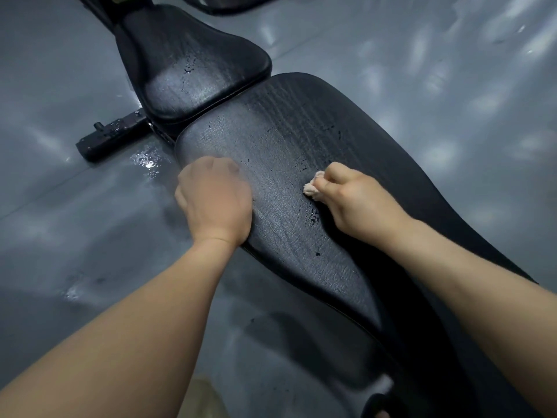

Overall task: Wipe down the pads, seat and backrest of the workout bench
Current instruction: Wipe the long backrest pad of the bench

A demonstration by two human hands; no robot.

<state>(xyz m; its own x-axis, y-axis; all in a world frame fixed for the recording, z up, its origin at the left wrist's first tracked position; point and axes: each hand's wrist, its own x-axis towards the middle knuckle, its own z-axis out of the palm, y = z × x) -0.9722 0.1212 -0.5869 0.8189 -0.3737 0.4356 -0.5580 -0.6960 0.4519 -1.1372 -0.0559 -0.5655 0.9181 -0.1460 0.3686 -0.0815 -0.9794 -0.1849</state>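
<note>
Two bare forearms reached forward from the bottom of my view. Left hand [215, 197] sat blurred at the left edge of the backrest [289, 140], fingers curled under; I could not tell whether it gripped anything. Right hand [358, 200] was closed round a small pale cloth [312, 189], pressing it on the backrest's middle, where dark wet specks showed. Beyond, the seat [193, 64] met the backrest's far end, shiny with a few droplets. Left of that joint a black frame bar [111, 137] lay on the grey floor [422, 86], a wet patch [147, 161] just beside it.
</note>
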